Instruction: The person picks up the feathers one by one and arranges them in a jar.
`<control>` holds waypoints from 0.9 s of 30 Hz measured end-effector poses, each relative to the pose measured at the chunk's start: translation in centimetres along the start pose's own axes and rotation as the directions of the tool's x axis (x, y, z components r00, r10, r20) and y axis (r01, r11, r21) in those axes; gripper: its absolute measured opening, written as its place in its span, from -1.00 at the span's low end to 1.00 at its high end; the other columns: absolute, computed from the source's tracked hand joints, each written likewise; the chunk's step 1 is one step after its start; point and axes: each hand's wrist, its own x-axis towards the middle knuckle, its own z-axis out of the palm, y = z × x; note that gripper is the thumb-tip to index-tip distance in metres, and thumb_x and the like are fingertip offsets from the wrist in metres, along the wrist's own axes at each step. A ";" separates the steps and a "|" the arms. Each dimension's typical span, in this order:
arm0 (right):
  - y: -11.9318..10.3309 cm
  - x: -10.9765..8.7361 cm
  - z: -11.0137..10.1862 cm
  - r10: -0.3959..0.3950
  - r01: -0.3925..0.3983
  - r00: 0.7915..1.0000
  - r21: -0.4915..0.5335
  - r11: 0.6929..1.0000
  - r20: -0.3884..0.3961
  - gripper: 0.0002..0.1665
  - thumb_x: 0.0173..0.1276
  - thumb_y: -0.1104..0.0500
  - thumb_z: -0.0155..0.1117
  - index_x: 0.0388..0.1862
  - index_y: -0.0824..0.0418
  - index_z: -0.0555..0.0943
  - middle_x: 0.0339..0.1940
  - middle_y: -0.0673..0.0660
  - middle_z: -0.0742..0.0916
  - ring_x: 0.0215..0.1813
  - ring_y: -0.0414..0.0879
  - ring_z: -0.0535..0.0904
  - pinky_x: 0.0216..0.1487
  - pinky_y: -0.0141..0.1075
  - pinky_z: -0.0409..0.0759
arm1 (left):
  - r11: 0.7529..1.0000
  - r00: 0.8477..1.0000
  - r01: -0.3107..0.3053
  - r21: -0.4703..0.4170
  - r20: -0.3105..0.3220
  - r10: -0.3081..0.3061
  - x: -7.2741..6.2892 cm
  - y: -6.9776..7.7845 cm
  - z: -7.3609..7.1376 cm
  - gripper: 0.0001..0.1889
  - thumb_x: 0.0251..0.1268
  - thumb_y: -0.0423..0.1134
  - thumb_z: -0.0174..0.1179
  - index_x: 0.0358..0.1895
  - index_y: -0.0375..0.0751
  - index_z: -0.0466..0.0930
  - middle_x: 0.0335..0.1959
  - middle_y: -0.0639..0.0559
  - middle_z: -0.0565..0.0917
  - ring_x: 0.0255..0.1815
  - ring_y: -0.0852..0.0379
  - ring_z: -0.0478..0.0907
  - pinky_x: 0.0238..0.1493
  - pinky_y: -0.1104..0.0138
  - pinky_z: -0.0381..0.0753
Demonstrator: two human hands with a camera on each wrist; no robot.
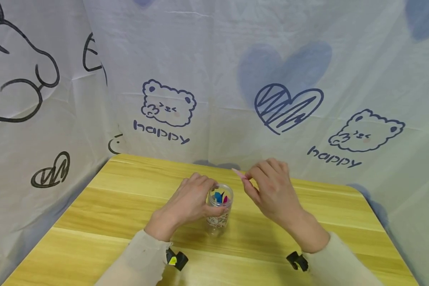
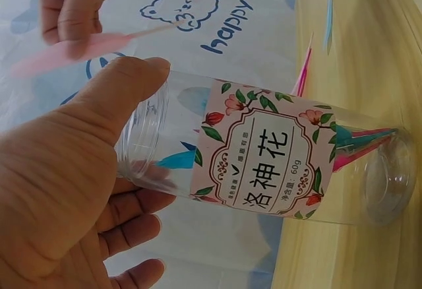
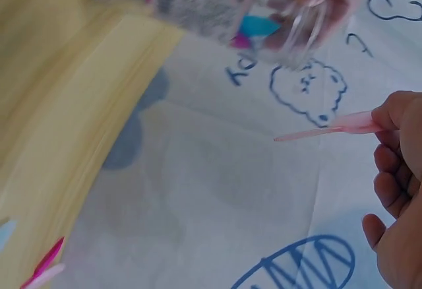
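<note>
A clear plastic jar (image 1: pixel 219 220) with a pink floral label (image 2: pixel 264 150) stands on the wooden table, its lidless mouth up. My left hand (image 1: pixel 186 202) grips it near the rim, thumb on one side and fingers round the other. Inside are several blue and magenta feathers (image 2: pixel 177 160), tips toward the mouth. To the right of the jar and above the table, my right hand (image 1: pixel 273 190) pinches a pale pink feather (image 3: pixel 356 123) between thumb and forefinger. Its thin stem (image 3: pixel 300 134) sticks out past the fingertips.
More feathers lie on the table: a light blue one (image 2: pixel 328 22) and a magenta one (image 3: pixel 47 257) beside a pale pink one (image 3: pixel 46 276). White cloth printed with bears and hearts (image 1: pixel 207 59) hangs close behind the table's far edge (image 1: pixel 171 161) and along the left side.
</note>
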 end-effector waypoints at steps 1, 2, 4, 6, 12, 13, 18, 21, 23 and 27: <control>-0.2 0.3 0.1 0.000 0.000 1.000 0.023 1.000 -0.014 -0.61 0.67 -0.01 0.11 -0.29 0.21 0.66 -0.34 0.10 0.68 -0.17 0.10 0.52 -0.10 -0.01 0.32 | 1.000 1.000 -0.002 -0.001 0.000 0.002 0.0 0.0 0.0 -0.25 0.17 0.36 0.44 0.25 -0.12 0.65 0.16 0.05 0.72 0.19 0.03 0.50 0.27 0.06 0.45; -0.4 0.5 0.2 0.003 -0.001 1.000 0.045 0.999 -0.026 -0.58 0.69 -0.03 0.09 -0.29 0.22 0.66 -0.34 0.10 0.68 -0.18 0.10 0.51 -0.11 -0.02 0.31 | 1.000 1.000 -0.003 -0.004 -0.001 0.003 0.1 0.0 0.0 -0.25 0.17 0.36 0.44 0.25 -0.12 0.65 0.16 0.05 0.72 0.18 0.03 0.50 0.26 0.06 0.45; -0.7 1.0 0.3 0.009 -0.005 0.999 0.088 0.996 -0.042 -0.58 0.69 -0.03 0.12 -0.28 0.24 0.66 -0.33 0.11 0.67 -0.17 0.09 0.50 -0.12 -0.03 0.30 | 1.000 1.000 -0.006 -0.009 -0.001 0.006 0.1 0.0 0.1 -0.25 0.17 0.36 0.44 0.25 -0.12 0.65 0.15 0.06 0.73 0.17 0.03 0.50 0.25 0.06 0.45; -1.1 1.3 0.4 0.015 -0.008 0.998 0.122 0.993 -0.055 -0.67 0.62 0.04 0.23 -0.28 0.25 0.66 -0.32 0.11 0.67 -0.16 0.09 0.50 -0.12 -0.04 0.30 | 1.000 1.000 -0.006 -0.015 0.000 0.006 0.1 0.0 0.1 -0.25 0.17 0.36 0.44 0.26 -0.12 0.65 0.15 0.06 0.73 0.15 0.04 0.49 0.24 0.07 0.45; -2.1 2.1 0.7 0.051 -0.040 0.997 0.188 0.981 -0.052 -0.86 0.32 0.24 0.50 -0.28 0.25 0.67 -0.31 0.09 0.67 -0.13 0.08 0.52 -0.08 -0.04 0.33 | 1.000 1.000 -0.005 -0.018 0.006 0.005 0.1 -0.1 0.0 -0.26 0.18 0.34 0.45 0.25 -0.12 0.65 0.14 0.06 0.73 0.12 0.03 0.49 0.22 0.06 0.46; -2.3 2.2 0.8 0.054 -0.042 0.997 0.197 0.979 -0.052 -0.85 0.31 0.25 0.51 -0.28 0.25 0.67 -0.31 0.09 0.67 -0.12 0.08 0.52 -0.07 -0.04 0.32 | 1.000 1.000 -0.005 -0.017 0.006 0.005 0.1 -0.1 0.0 -0.27 0.18 0.34 0.44 0.24 -0.12 0.66 0.14 0.07 0.73 0.12 0.03 0.49 0.22 0.05 0.46; -3.2 2.6 1.3 0.053 -0.037 0.997 0.239 0.970 -0.064 -0.85 0.30 0.25 0.51 -0.26 0.25 0.68 -0.30 0.08 0.66 -0.10 0.07 0.52 -0.04 -0.05 0.30 | 1.000 1.000 -0.004 -0.029 0.012 0.004 0.1 -0.2 0.0 -0.29 0.20 0.36 0.42 0.23 -0.08 0.67 0.14 0.09 0.73 0.13 0.03 0.49 0.23 0.05 0.46; -3.5 2.6 1.8 0.055 -0.036 0.996 0.251 0.967 -0.069 -0.86 0.30 0.25 0.50 -0.26 0.24 0.69 -0.31 0.08 0.66 -0.10 0.06 0.52 -0.06 -0.06 0.29 | 0.999 1.000 -0.009 -0.041 0.012 0.010 0.1 -0.3 0.1 -0.30 0.20 0.36 0.42 0.23 -0.07 0.68 0.15 0.10 0.73 0.13 0.03 0.49 0.23 0.04 0.45; -3.6 2.4 2.1 0.058 -0.039 0.996 0.251 0.967 -0.071 -0.87 0.30 0.26 0.50 -0.27 0.24 0.68 -0.32 0.09 0.66 -0.10 0.05 0.52 -0.07 -0.07 0.29 | 0.999 1.000 -0.017 -0.041 0.010 0.017 0.1 -0.4 0.2 -0.32 0.21 0.36 0.42 0.22 -0.06 0.68 0.15 0.10 0.73 0.12 0.04 0.49 0.22 0.04 0.45; -3.5 1.8 2.7 0.071 -0.054 0.996 0.240 0.969 -0.061 -0.85 0.29 0.26 0.52 -0.30 0.23 0.67 -0.33 0.10 0.65 -0.12 0.05 0.51 -0.10 -0.09 0.30 | 0.999 1.000 -0.028 -0.041 0.000 0.028 0.1 -0.4 0.3 -0.35 0.21 0.35 0.41 0.19 -0.04 0.70 0.13 0.12 0.74 0.09 0.05 0.49 0.20 0.05 0.46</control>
